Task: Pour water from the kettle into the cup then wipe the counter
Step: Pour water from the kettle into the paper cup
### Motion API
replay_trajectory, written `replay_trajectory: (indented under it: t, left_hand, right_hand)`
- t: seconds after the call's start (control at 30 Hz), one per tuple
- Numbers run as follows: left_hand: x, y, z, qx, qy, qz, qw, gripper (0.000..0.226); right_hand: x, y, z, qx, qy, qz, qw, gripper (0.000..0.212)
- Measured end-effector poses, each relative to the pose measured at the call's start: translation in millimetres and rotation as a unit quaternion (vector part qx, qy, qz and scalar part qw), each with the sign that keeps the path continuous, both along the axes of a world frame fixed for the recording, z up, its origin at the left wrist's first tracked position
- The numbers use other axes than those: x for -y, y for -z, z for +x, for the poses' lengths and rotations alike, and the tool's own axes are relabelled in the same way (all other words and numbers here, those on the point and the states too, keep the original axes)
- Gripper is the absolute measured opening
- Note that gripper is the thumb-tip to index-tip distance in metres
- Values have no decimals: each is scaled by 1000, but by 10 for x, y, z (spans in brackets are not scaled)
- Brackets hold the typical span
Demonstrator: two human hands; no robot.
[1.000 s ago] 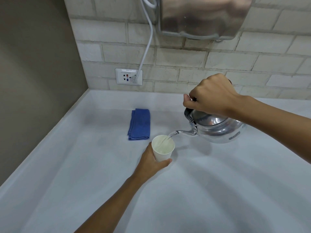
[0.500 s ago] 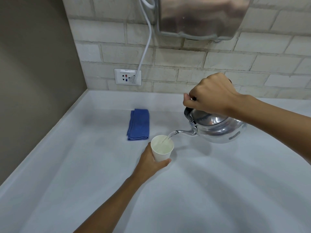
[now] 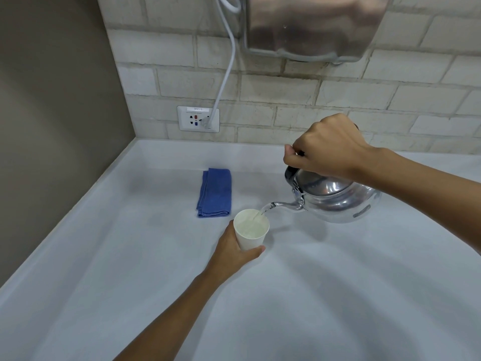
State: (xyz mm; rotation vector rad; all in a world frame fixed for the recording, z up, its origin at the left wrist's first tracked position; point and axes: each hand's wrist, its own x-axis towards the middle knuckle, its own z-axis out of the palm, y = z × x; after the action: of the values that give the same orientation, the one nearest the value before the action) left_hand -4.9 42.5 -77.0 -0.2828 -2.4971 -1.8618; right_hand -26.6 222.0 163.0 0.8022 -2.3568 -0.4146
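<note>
A brown side wall (image 3: 52, 113) stood at the far left, meeting the white counter (image 3: 104, 282) along its raised edge. On the brick back wall, a white socket plate (image 3: 198, 118) carried a white cable (image 3: 226, 71) that ran up toward a steel wall-mounted appliance (image 3: 312, 24); what kind of appliance it was could not be told. Below the socket, a folded blue cloth (image 3: 214, 192) lay flat on the counter, just beside the cup but apart from it.

The left hand (image 3: 231, 252) was wrapped around the lower body of a white paper cup (image 3: 251, 229), thumb curled across its near side, fingers closed on it from behind. The cup stood upright, and whether its base touched the counter was hidden by the hand. It held water up near the rim. A thin stream of water (image 3: 261, 212) fell from the spout into the cup's right side.

The steel kettle (image 3: 335, 199) hung above the counter to the right of the cup, tilted with its spout down and leftward. The right hand (image 3: 325, 147) was clenched over the kettle's black handle (image 3: 290, 173) from above, its forearm reaching in from the right edge.
</note>
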Motion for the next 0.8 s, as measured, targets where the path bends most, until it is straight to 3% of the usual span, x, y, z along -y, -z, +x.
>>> replay_trajectory:
  t: [0.47,0.8]
  left_hand:
    - [2,11,1,-1,-2,1,1000,78]
    - [-2,12,1,1,-6,-8,1000,73]
  right_hand:
    - [-20,79,-30,-2,-5,-10,1000,46]
    - [-221,329,-153,7,36,-123,992,46]
